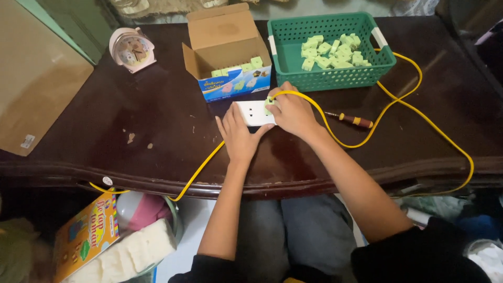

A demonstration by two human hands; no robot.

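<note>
A white socket block (251, 111) lies on the dark wooden table (157, 120), just in front of an open cardboard box. My left hand (238, 137) rests flat against its near left edge, steadying it. My right hand (292, 111) covers the block's right end, with its fingers pinched on a small light green plug piece (268, 102) at the block's top. A yellow cable (367, 139) passes over my right hand and loops across the table's right side.
A green plastic basket (283, 50) at the back holds several light green pieces (332, 51). The open cardboard box (226, 50) holds more of them. A screwdriver (352, 120) lies to the right of my hands. A pink alarm clock (132, 49) stands at the back left.
</note>
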